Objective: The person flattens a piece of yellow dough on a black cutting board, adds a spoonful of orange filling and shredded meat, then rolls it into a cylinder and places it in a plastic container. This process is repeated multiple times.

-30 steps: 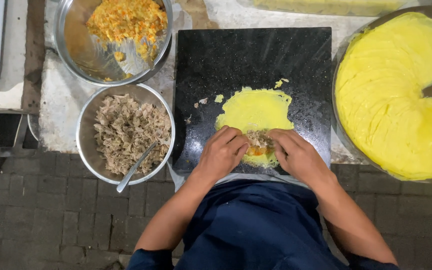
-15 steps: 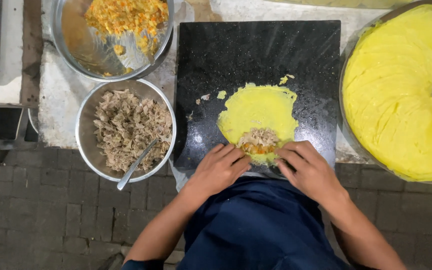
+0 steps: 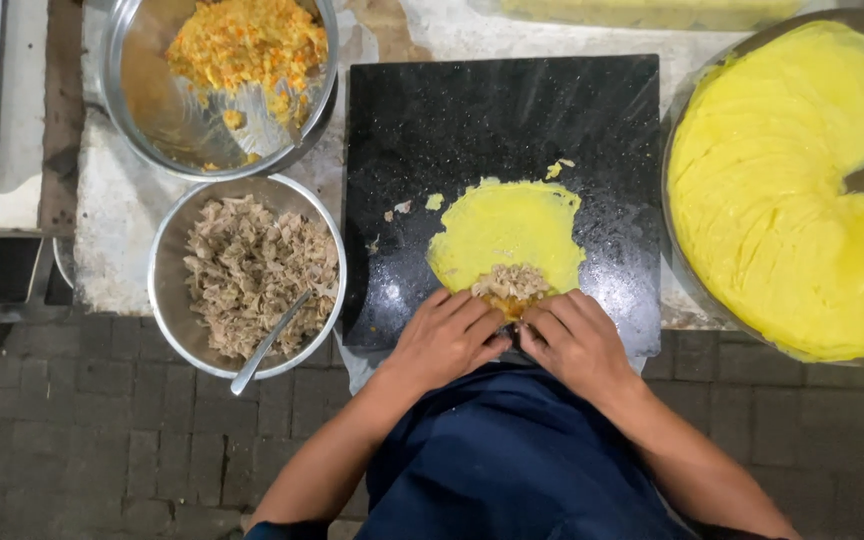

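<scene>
Centre frame, on a black speckled stone slab point(image 3: 497, 120), lies a thin round yellow dough sheet point(image 3: 507, 228) with a mound of shredded brown-and-orange filling point(image 3: 510, 284) on its near edge. Left hand point(image 3: 442, 340) and right hand point(image 3: 577, 345) sit side by side at that edge, fingertips curled onto the dough beside the filling, pinching it. Left of the slab: a steel bowl of shredded pale meat point(image 3: 247, 275) with a metal spoon point(image 3: 267, 345); upper left, a steel bowl of orange-yellow crumble point(image 3: 222, 80). Right edge: a large basin of smooth yellow dough point(image 3: 792, 190).
</scene>
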